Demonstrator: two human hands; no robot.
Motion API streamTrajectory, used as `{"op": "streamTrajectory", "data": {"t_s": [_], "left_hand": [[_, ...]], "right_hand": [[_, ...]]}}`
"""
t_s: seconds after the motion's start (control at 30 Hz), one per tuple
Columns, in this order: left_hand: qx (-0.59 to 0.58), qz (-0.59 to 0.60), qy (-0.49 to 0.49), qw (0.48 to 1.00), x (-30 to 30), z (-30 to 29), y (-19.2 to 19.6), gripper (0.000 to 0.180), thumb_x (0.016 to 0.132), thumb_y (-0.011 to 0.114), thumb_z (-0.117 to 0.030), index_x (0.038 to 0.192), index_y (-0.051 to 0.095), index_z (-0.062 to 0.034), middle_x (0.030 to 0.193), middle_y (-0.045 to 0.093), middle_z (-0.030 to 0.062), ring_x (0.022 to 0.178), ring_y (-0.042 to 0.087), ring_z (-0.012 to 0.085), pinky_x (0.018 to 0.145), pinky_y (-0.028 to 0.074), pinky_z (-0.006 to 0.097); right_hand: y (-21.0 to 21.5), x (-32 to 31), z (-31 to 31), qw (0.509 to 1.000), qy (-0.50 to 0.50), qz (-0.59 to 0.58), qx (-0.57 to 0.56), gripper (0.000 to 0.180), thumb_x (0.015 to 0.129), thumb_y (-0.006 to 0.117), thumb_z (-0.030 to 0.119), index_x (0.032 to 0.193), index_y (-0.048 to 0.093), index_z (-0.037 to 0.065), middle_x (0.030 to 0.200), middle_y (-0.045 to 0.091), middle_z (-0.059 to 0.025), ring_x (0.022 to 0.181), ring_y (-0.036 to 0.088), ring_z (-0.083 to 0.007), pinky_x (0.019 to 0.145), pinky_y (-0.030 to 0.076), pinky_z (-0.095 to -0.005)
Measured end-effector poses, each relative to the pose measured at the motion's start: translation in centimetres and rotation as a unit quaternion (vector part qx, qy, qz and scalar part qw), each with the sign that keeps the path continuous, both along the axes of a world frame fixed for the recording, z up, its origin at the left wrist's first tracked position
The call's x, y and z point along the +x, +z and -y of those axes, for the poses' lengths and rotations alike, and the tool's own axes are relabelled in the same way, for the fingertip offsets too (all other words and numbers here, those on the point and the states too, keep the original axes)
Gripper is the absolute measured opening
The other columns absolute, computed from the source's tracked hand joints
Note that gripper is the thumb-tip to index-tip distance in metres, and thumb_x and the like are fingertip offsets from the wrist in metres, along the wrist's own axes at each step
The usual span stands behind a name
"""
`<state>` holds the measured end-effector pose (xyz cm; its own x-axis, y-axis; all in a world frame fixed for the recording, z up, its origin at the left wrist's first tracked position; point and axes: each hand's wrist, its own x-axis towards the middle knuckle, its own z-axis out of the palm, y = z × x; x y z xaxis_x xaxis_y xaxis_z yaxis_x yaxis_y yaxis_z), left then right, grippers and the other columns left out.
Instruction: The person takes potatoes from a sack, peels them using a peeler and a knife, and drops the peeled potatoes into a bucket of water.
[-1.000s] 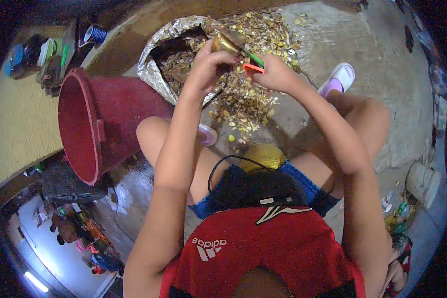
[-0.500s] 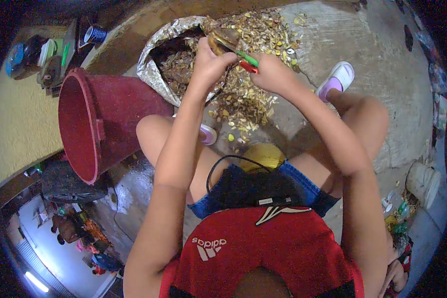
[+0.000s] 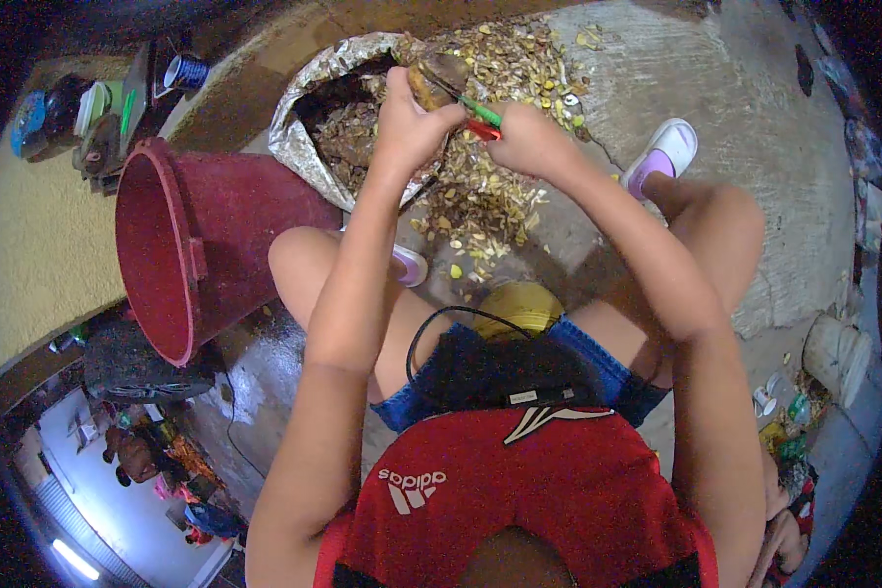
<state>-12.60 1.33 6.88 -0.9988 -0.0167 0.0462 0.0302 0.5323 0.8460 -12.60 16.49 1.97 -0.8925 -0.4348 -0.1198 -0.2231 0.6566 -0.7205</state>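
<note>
My left hand is closed around a brown and yellowish rounded lump, whose kind I cannot make out, beside the mouth of the sack. In my right hand is a cutting tool with green and red handles, which looks like pruning shears. Its dark blades reach to the lump and touch or overlap it. Under and to the left of my left hand, a silvery-white sack gapes around brown pieces. Yellow and brown scraps cover the floor below both hands.
A dark red barrel lies tipped at my left, its opening facing left. Between my knees shows a yellow rounded object. A ledge with a blue cup runs at far left. A whitish bucket lies at right.
Both hands have shifted slightly, the right one a little to the left. The lump has turned or moved slightly with the shears at it; the handles look closer together.
</note>
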Motion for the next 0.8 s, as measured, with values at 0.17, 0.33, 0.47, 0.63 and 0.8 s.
{"op": "streamTrajectory", "data": {"t_s": [0.17,0.33,0.47,0.63,0.8], "left_hand": [[0.174,0.092,-0.006,0.980,-0.5,0.5,-0.7,0.042,0.055,0.064,-0.009,0.088,0.041,0.0010,0.074,0.053,0.0078,0.068,0.053,0.0181,0.063,0.043,0.028],[-0.020,-0.020,0.054,0.998,0.2,-0.4,0.4,0.041,0.055,0.064,-0.011,0.088,0.042,0.0009,0.074,0.054,0.0084,0.066,0.053,0.0181,0.063,0.043,0.027],[-0.036,-0.019,0.055,0.998,0.1,0.1,-0.4,0.040,0.055,0.064,-0.012,0.086,0.043,0.0013,0.075,0.056,0.0101,0.067,0.054,0.0188,0.063,0.043,0.028],[0.084,0.026,-0.011,0.996,-0.4,1.1,0.0,0.037,0.057,0.062,-0.015,0.082,0.042,0.0029,0.076,0.056,0.0160,0.069,0.055,0.0222,0.064,0.043,0.031],[-0.094,-0.017,0.033,0.995,0.6,-0.1,0.2,0.037,0.057,0.063,-0.014,0.082,0.041,0.0028,0.072,0.056,0.0165,0.067,0.055,0.0228,0.063,0.043,0.032]], "right_hand": [[-0.5,-0.9,0.1,0.993,-0.016,-0.101,0.065,0.020,0.061,0.054,0.008,0.080,0.054,0.003,0.068,0.056,-0.0205,0.066,0.055,-0.0360,0.062,0.044,-0.0425],[0.3,-0.8,0.8,0.998,-0.017,-0.042,0.042,0.020,0.060,0.055,0.009,0.080,0.055,0.002,0.068,0.056,-0.0206,0.067,0.055,-0.0355,0.062,0.044,-0.0419],[-0.8,-0.9,0.9,0.999,-0.010,0.030,0.043,0.019,0.059,0.056,0.010,0.076,0.056,0.001,0.068,0.056,-0.0213,0.065,0.056,-0.0347,0.061,0.045,-0.0400],[-0.3,-1.0,1.3,1.000,0.002,0.001,0.021,0.019,0.059,0.057,0.011,0.074,0.055,0.000,0.065,0.056,-0.0207,0.059,0.056,-0.0337,0.059,0.045,-0.0386],[-2.3,-0.8,1.6,0.996,-0.021,0.081,0.007,0.020,0.060,0.057,0.012,0.076,0.056,0.000,0.066,0.057,-0.0195,0.059,0.056,-0.0335,0.058,0.045,-0.0376]]}}
